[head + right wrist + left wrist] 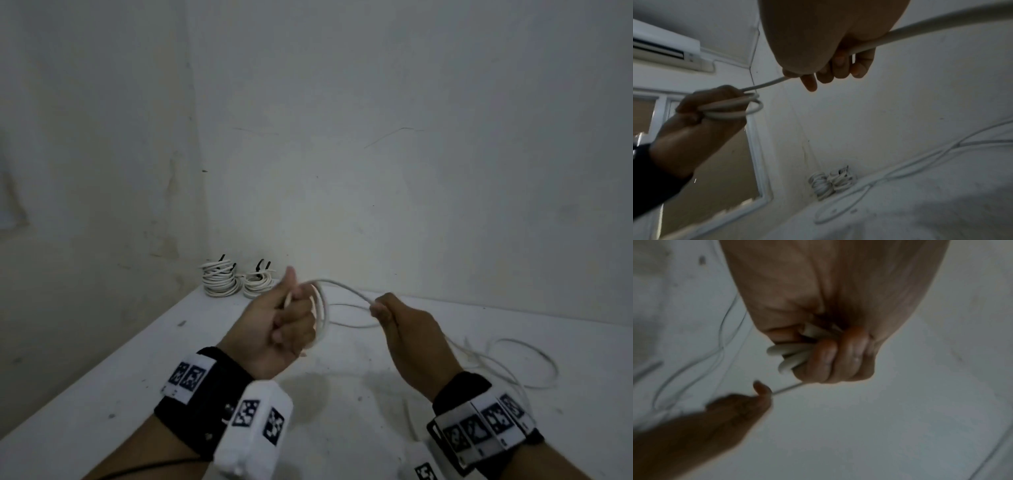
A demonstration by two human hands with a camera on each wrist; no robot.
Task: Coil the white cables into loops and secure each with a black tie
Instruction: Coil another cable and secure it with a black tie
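We hold both hands up over the white bench (137, 370), close to the corner where the two walls meet. Our left hand (281, 329) has its grip curled round a small bundle of loops of the white cable (322, 308), thumb raised, with the loops bulging out on the side that faces our right hand. The left wrist view shows the folded strands (791, 352) poking out of the fist beside the fingertips (826, 356). From that bundle one strand arcs across to our right hand (404, 329), whose grip pinches the cable between thumb and curled fingers; in the right wrist view the strand (920, 30) runs through under the fingers (840, 65). The two hands are near each other but apart. Behind our right hand the slack cable (524, 363) trails down and lies in loose curves on the bench. At the far corner of the bench, against the wall, sit two stacks of finished coils (236, 282), touching each other, with black ties (262, 265) sticking up from them. A wall air conditioner (663, 47) shows in the right wrist view.
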